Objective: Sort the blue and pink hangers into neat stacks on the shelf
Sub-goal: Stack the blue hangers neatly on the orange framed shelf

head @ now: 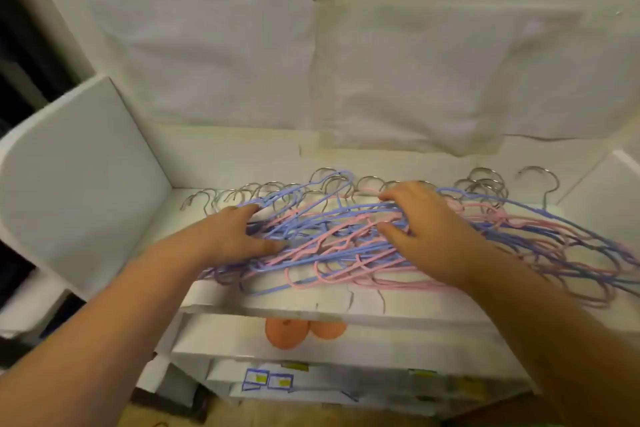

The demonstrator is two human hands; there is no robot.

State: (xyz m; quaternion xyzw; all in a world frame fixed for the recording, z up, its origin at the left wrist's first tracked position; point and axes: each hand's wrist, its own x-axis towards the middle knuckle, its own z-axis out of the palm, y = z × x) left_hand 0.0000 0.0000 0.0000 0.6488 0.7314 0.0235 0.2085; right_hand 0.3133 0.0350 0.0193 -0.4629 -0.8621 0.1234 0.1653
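Note:
A tangled pile of blue hangers (311, 215) and pink hangers (332, 274) with metal hooks lies mixed across the white shelf (277, 305). My left hand (228, 236) sits at the pile's left end, fingers curled into the blue and pink wires there, thumb underneath. My right hand (426, 222) is on the middle of the pile, fingers and thumb curled round a bundle of blue and pink hangers. The hooks point toward the back wall. Part of the pile under both hands is hidden.
A white side panel (79, 177) stands at the shelf's left, another panel (609, 191) at the right. White cloth (311, 45) hangs behind. Below, a lower shelf holds two orange round objects (298, 331) and boxes with labels (266, 380).

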